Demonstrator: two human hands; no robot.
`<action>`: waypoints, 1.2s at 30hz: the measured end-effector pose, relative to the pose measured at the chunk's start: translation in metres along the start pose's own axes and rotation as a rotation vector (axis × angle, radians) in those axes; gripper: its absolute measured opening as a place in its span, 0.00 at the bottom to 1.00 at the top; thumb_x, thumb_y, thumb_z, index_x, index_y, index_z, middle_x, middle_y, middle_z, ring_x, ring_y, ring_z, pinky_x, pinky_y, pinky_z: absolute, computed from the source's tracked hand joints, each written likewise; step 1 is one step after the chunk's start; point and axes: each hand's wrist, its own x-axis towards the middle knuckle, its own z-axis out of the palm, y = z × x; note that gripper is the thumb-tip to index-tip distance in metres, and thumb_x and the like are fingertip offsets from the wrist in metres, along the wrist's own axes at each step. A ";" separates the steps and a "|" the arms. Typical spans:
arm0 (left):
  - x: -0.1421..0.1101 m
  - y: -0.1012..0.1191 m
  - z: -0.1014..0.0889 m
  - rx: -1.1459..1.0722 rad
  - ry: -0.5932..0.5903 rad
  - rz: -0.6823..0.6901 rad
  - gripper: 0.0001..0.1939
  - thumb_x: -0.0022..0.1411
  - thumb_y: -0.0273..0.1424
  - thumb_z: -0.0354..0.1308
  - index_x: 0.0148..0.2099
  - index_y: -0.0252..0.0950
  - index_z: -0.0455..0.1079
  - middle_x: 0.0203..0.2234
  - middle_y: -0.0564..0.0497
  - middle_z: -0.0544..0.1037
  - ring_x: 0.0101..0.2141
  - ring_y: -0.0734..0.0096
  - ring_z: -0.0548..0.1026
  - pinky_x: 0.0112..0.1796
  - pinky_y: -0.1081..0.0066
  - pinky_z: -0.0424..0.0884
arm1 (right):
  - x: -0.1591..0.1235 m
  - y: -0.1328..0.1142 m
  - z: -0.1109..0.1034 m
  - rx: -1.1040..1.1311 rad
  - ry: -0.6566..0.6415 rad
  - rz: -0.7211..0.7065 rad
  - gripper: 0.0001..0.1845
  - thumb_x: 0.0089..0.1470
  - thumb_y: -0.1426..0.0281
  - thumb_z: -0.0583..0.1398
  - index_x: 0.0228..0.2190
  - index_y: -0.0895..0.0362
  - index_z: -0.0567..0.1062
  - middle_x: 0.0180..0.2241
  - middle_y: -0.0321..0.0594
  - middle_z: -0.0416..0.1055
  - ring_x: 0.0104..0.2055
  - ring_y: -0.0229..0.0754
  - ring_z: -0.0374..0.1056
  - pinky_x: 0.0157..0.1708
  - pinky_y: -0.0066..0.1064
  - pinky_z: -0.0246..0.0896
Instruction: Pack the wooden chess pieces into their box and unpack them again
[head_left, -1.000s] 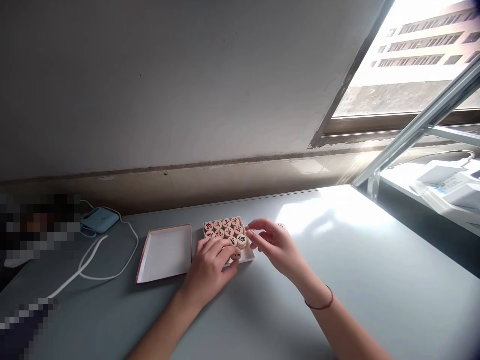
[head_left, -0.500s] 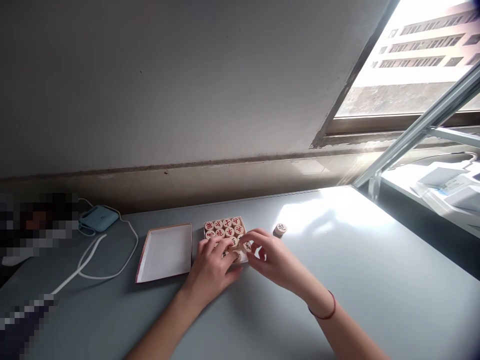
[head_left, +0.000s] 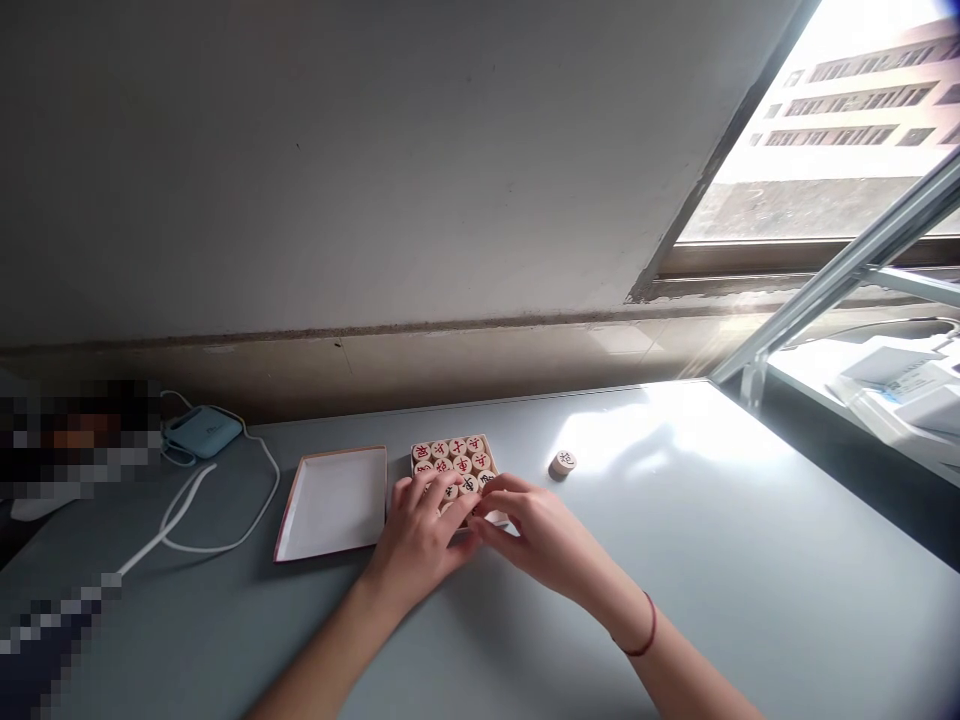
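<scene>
A small box [head_left: 493,447] holds rows of round wooden Chinese chess pieces [head_left: 463,464], red characters at the back and black ones nearer me. My left hand [head_left: 421,528] lies over the box's near left part, fingers spread on the pieces and thumb by the near edge. At the near right corner, my right hand [head_left: 529,520] pinches a Chinese chess piece, now mostly hidden by the fingers. The fingertips of both hands nearly meet there. One loose piece [head_left: 563,462] with a black character sits on the table, right of the box.
Left of the box lies its lid [head_left: 335,500], white inside up. A light blue device [head_left: 202,432] and a white cable [head_left: 259,520] are farther left. Behind the grey table [head_left: 675,560] stands a wall; a metal frame [head_left: 832,265] and shelf rise at right.
My right hand has moved a little left and down into the box corner with the piece. My left hand has barely moved. The view has shifted slightly.
</scene>
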 end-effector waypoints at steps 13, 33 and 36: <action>0.000 0.000 -0.002 -0.035 -0.012 -0.001 0.09 0.59 0.34 0.59 0.43 0.42 0.72 0.45 0.48 0.74 0.47 0.59 0.68 0.45 0.61 0.62 | 0.001 0.074 -0.023 -0.378 0.165 0.474 0.16 0.56 0.74 0.51 0.44 0.57 0.73 0.42 0.47 0.68 0.35 0.42 0.70 0.36 0.32 0.65; 0.012 0.021 -0.004 -0.178 0.139 -0.130 0.08 0.59 0.23 0.53 0.40 0.40 0.68 0.37 0.52 0.76 0.40 0.69 0.75 0.41 0.69 0.64 | 0.007 0.019 -0.017 0.586 0.120 0.251 0.19 0.52 0.54 0.60 0.37 0.56 0.71 0.36 0.42 0.74 0.36 0.40 0.71 0.32 0.30 0.68; 0.014 0.022 0.000 -0.189 0.130 -0.117 0.06 0.58 0.22 0.54 0.34 0.39 0.66 0.36 0.53 0.77 0.38 0.69 0.74 0.40 0.68 0.63 | 0.009 0.023 -0.021 0.570 0.222 0.321 0.21 0.49 0.52 0.61 0.38 0.55 0.71 0.38 0.45 0.74 0.36 0.42 0.72 0.29 0.31 0.67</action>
